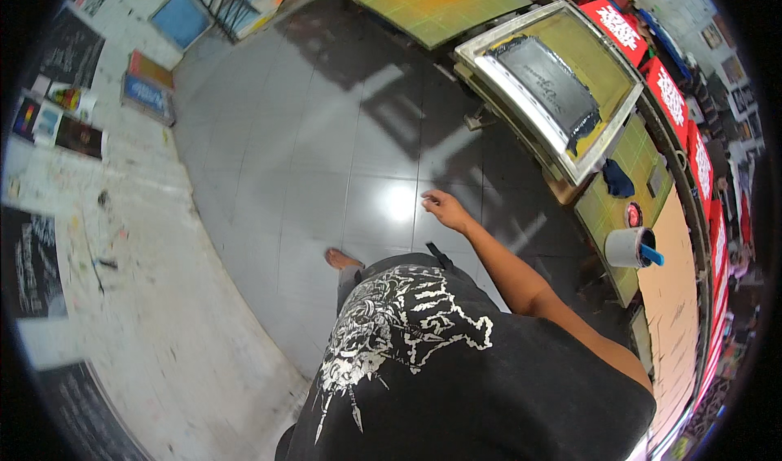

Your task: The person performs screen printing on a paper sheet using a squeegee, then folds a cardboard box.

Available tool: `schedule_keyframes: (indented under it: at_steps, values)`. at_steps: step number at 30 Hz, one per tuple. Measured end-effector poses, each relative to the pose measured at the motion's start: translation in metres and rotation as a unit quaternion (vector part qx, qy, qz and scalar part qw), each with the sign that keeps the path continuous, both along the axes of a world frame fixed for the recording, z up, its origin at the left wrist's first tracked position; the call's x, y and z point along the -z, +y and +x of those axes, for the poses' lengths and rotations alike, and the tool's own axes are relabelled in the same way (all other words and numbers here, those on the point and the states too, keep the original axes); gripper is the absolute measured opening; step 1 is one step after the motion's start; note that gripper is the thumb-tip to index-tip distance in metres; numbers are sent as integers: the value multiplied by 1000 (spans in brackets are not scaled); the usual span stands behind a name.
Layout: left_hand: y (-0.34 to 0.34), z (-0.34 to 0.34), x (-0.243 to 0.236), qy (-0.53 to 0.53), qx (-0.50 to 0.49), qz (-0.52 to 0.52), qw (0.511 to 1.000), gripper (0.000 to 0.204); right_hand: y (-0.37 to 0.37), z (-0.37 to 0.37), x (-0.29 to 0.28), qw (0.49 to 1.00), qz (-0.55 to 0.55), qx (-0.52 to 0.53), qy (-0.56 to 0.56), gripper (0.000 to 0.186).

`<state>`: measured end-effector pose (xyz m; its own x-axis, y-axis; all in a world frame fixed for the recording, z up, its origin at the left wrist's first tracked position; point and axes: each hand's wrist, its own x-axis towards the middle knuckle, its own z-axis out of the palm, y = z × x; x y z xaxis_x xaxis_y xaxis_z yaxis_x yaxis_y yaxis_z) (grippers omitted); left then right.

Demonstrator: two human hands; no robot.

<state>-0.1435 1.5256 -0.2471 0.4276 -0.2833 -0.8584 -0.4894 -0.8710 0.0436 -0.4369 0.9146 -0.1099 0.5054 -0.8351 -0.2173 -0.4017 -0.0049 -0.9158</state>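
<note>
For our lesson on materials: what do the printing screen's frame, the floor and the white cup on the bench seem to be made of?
The printing screen's frame looks like bare metal, probably aluminium: pale silver with a dull sheen. The floor seems to be glazed grey tile: straight joint lines and a bright glare patch near the right hand. The white cup looks like plastic or paper: thin, matt wall; which one is unclear.

Glossy tiled floor (326, 160), metal-framed screen (547, 86), seemingly plastic cup (626, 247)

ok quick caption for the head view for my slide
Person in a black printed shirt stands on grey floor tiles, empty right hand out toward a framed printing screen on the workbench.
</note>
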Motion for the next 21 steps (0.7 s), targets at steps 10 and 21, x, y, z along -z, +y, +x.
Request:
schedule_keyframes:
  at_steps: [10, 21]
  values:
    - [-370, 396, 3, -143, 441, -190, 865, 33, 11, 52, 120, 896, 170, -69, 404, 56]
    - [-1002, 512, -228, 139, -118, -524, 832, 36, 11, 125, 160, 934, 211, 56, 284, 31]
